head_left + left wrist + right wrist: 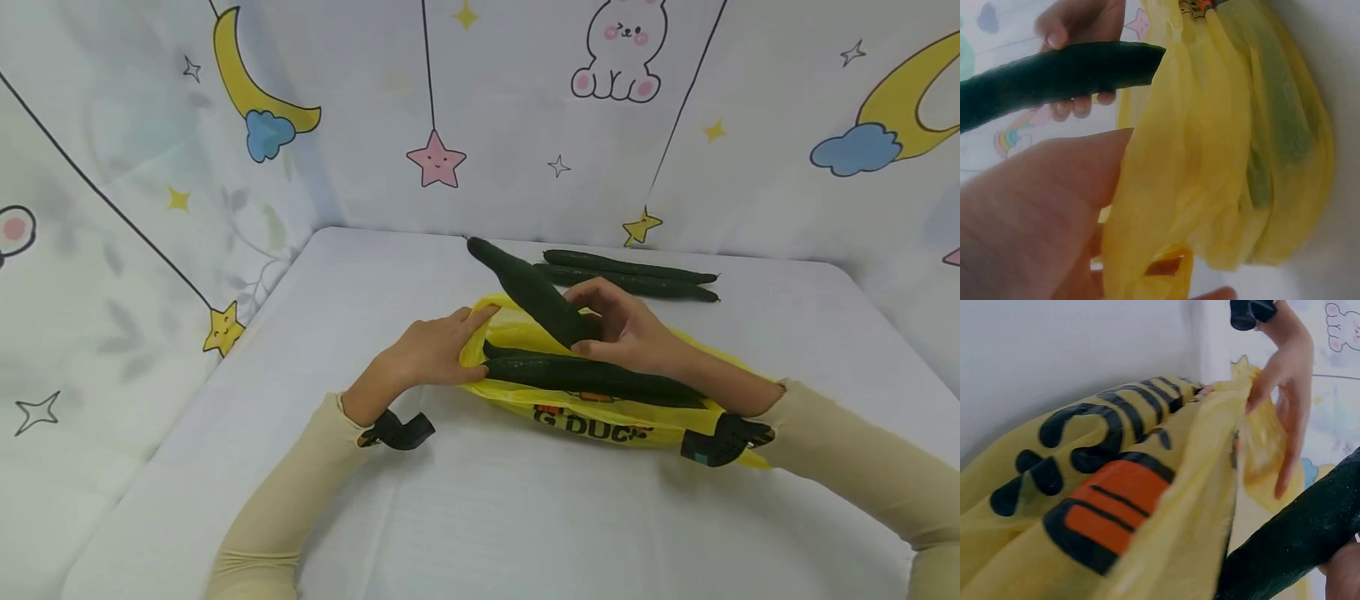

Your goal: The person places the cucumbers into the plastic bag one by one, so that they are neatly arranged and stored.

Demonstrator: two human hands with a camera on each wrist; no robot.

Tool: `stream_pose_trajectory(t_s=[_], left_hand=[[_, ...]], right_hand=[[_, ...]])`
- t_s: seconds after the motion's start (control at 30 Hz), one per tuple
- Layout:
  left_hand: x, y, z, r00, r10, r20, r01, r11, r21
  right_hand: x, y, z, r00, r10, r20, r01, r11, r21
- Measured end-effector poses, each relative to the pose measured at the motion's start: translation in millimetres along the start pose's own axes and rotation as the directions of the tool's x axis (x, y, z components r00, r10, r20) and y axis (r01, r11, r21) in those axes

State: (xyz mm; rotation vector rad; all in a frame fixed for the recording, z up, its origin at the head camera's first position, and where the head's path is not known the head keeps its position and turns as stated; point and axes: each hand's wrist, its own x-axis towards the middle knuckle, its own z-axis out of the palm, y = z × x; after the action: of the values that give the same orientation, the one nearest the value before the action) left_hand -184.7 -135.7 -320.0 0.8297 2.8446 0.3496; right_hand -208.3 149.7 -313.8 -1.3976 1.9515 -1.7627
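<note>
Beige sleeves (277, 500) come nearest in the head view, both forearms angling inward across a white table (465, 517) to a yellow bag (663, 427). It lies lengthwise with its mouth facing up, and two cucumbers (592, 375) rest along it, an arrangement that seems to suit their length. The left hand (438, 350) sits at the bag's left end, thumb on the near rim and fingers toward the far rim, apparently so the thin film does not fall shut. The right hand (630, 329) grips a held cucumber (525, 287) by its lower end, tilted above the mouth with the other end up and to the left; that slant probably helps it clear the rim. Two more cucumbers (630, 266) lie side by side behind the bag.

From the left wrist, the near thumb slips behind the film, with some fingers partly covered below. Beyond, the right hand clasps the held cucumber between thumb and fingers, its blunt end right by the bag's edge.

From the right wrist, the printed side of the bag fills much of the view. Past it, the left hand's fingers stretch out fairly straight along the film, wrist bent downward, not clenched.
</note>
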Motion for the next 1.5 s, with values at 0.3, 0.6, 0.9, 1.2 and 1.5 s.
stream_pose_trajectory(t_s=[0.3,0.6,0.9,1.2,1.5], left_hand=[[-0.4,0.7,-0.1,1.000,-0.004,0.005,0.004,1.000,0.014],[-1.9,-1.7,-0.3,0.999,-0.004,-0.038,0.002,0.999,-0.042],[1.7,1.1,-1.7,0.999,0.006,-0.042,-0.005,0.999,0.036],[-1.7,2.7,-3.3,0.999,-0.012,-0.038,0.013,1.000,0.026],[-3.4,5.7,-3.6,0.998,0.010,-0.055,-0.009,0.999,0.032]], right_hand=[[-9.3,16,-6,0.998,0.030,0.056,-0.020,0.984,-0.175],[-17.8,18,-19,0.991,0.104,0.082,-0.057,0.894,-0.444],[-39.0,15,-39,0.985,0.154,0.078,-0.074,0.785,-0.615],[-52.7,11,-53,0.972,0.222,0.083,-0.114,0.745,-0.657],[-48.8,8,-53,0.931,0.361,0.055,-0.237,0.713,-0.660]])
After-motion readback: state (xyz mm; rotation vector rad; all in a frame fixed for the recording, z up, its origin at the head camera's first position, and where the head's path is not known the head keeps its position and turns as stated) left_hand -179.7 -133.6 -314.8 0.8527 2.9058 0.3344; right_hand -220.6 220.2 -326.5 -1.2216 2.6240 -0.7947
